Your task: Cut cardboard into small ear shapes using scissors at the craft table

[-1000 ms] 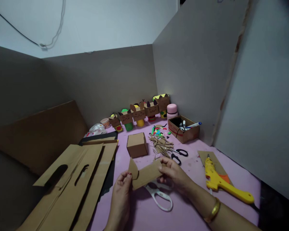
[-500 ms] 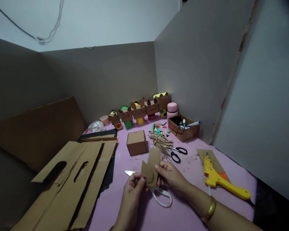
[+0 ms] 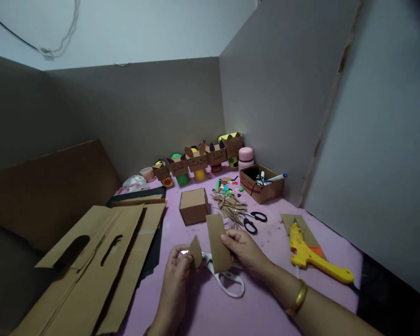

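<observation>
My left hand (image 3: 177, 268) pinches a small leaf-shaped cardboard cutout (image 3: 195, 251) just above the pink tabletop (image 3: 266, 298). My right hand (image 3: 245, 249) grips a longer brown cardboard strip (image 3: 217, 242), held upright and apart from the small cutout. White-handled scissors (image 3: 227, 282) lie on the table under and between both hands. A small closed cardboard box (image 3: 193, 206) stands just beyond the hands.
Large cut cardboard sheets (image 3: 91, 266) cover the left side. A yellow glue gun (image 3: 310, 254) lies at the right. Black scissors (image 3: 252, 221) and cardboard scraps (image 3: 231, 205) sit behind. A row of cardboard figures (image 3: 196, 163), a pink jar (image 3: 245, 157) and an open box of markers (image 3: 262, 184) line the back.
The two cardboard pieces, held overlapping before, are now separated: the small cutout in my left hand, the strip turned upright in my right. The view shifted slightly left.
</observation>
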`<state>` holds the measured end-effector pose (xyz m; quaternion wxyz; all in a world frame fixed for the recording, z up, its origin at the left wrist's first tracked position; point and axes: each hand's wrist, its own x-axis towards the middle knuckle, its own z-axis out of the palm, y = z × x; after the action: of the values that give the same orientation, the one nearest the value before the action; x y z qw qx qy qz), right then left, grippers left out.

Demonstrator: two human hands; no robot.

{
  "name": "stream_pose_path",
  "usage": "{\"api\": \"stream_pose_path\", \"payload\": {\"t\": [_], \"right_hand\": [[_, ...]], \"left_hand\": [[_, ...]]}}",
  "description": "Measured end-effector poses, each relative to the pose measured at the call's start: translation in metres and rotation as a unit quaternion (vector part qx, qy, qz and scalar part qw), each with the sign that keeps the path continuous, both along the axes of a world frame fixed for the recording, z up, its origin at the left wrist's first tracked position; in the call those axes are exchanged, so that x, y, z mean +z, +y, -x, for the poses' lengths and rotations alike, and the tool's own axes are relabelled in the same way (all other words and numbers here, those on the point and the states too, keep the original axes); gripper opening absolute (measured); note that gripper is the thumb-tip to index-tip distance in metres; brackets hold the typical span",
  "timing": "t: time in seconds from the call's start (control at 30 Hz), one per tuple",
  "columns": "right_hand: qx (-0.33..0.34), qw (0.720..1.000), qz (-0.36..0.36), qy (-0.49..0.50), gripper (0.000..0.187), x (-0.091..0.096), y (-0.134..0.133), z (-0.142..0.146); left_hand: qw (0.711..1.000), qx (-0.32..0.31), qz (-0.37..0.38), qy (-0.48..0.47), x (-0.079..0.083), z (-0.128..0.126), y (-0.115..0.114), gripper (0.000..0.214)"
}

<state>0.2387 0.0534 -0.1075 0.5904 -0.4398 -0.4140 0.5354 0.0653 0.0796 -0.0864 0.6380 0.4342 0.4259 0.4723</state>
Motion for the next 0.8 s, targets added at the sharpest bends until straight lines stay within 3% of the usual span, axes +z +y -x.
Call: {"api": "stream_pose_path", "payload": {"t": [0.1,0.2,0.3,0.4,0.6,0.67,0.8], "right_hand": [[0.014,1.0,0.006,-0.006,0.053,0.001,-0.001,0.002],[0.013,1.0,0.006,-0.015,0.05,0.0,-0.002,0.002],[0.012,0.999,-0.007,-0.035,0.048,-0.001,-0.003,0.002],[0.011,0.998,-0.023,-0.061,0.049,-0.001,-0.003,0.002],[0.033,0.983,-0.043,-0.173,0.05,-0.004,-0.004,0.003],[0.014,0.971,-0.054,-0.233,0.05,-0.002,-0.004,-0.001],[0.007,0.918,-0.086,-0.387,0.028,0.01,-0.012,-0.011]], "left_hand": [[0.995,0.0,-0.041,0.088,-0.002,0.003,0.003,0.025],[0.987,-0.03,-0.053,0.146,-0.004,0.004,0.004,0.016],[0.984,-0.072,-0.065,0.147,-0.003,0.005,0.0,0.011],[0.98,-0.093,-0.087,0.151,0.001,0.004,-0.006,0.028],[0.977,-0.188,-0.024,0.097,0.004,-0.005,-0.013,0.029],[0.984,-0.163,0.006,0.071,0.002,-0.005,-0.01,0.03],[0.992,0.013,0.096,-0.083,0.001,0.003,0.0,0.029]]}}
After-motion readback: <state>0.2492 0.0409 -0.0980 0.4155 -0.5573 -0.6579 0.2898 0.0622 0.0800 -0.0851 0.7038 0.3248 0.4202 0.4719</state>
